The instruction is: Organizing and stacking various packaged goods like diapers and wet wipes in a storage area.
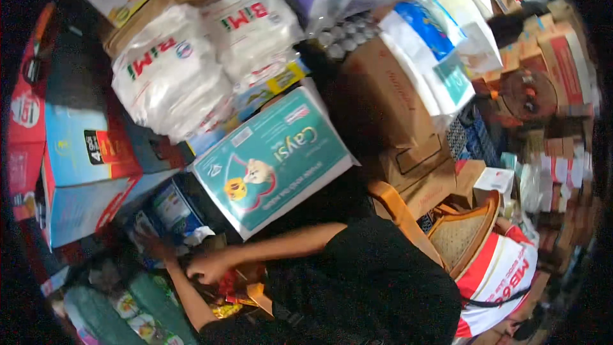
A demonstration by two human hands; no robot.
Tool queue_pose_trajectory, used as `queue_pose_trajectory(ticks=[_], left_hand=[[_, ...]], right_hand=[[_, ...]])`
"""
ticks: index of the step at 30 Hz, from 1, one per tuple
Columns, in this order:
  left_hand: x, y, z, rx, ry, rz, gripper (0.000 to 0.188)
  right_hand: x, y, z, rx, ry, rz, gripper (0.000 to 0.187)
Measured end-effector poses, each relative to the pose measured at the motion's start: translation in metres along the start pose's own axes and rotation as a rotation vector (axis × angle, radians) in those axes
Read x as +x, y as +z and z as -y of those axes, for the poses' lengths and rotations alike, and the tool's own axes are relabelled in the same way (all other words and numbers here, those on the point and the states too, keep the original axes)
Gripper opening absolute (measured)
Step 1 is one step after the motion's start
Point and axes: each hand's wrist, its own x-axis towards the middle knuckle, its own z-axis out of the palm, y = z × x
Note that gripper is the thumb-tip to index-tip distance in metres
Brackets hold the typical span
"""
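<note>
My left hand reaches up beside dark blue packets on the left, and motion smears its fingers. Whether it grips one of them I cannot make out. My right hand hangs just to the right of my left forearm, its fingers curled in. What it holds, if anything, is hidden. Below it lie red and yellow shiny packets in an opened cardboard box. A large teal and white pack with cartoon animals stands just above my right forearm.
White plastic-wrapped packs are stacked at the upper left. A blue and red carton stands at the left, with dark green rolled bundles below. To the right are brown cartons, a tan-lined bag and a red and white sack.
</note>
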Motion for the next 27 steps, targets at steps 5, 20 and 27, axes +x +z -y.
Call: queue_pose_trajectory(ticks=[5,20,27], left_hand=[[0.007,0.007,-0.015,-0.074,0.037,-0.043,0.087],[0.143,-0.253,-0.236,-1.449,-0.484,-0.126,0.038],[0.143,-0.284,-0.255,-1.48,-0.469,-0.143,0.032]], right_hand=[[-0.111,-0.098,0.128,-0.004,0.026,0.222,0.04],[-0.42,-0.419,0.349,-1.205,0.382,-2.184,0.066],[-0.458,-0.479,0.323,-1.131,0.464,-2.078,0.077]])
